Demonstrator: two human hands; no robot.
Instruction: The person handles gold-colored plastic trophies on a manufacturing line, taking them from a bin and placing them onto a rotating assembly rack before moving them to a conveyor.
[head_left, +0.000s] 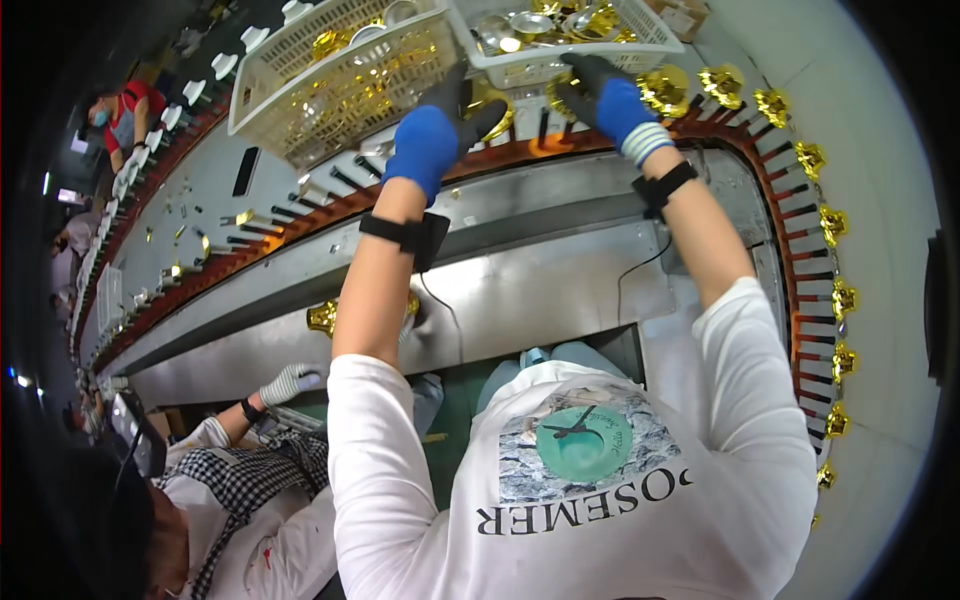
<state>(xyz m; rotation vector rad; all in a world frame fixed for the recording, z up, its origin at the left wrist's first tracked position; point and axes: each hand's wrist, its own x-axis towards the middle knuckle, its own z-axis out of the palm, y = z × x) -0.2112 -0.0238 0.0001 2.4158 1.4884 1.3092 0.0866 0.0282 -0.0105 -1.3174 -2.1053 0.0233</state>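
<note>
- While holding both arms out over the metal surface (540, 270), curving the left hand (462, 108) about the left gold piece (486, 97), near the corner of the left basket (360, 100).
- Curving the right hand (592, 98) about the right gold piece (556, 96), just below the right basket (530, 70).
- Touching both pieces above the orange-brown track (530, 150), without being able to tell firm grip from light contact, both palms being turned away.
- Wearing dark gloves with blue cuffs (420, 145), plus a black band (408, 235) on each forearm.
- Seeing, just right of the right hand, the nearest gold piece (663, 90) of a row (843, 298) curving down the right side beside dark posts (816, 297).
- Noticing another gold piece (322, 317) by the left forearm, lower down.
- Finding shiny metal and gold parts (532, 22) inside the right basket.
- Glimpsing a co-worker's striped-glove hand (290, 384) at lower left, well apart from the track's gold pieces.
- Spotting white cups (224, 65) lining the far left side.
</note>
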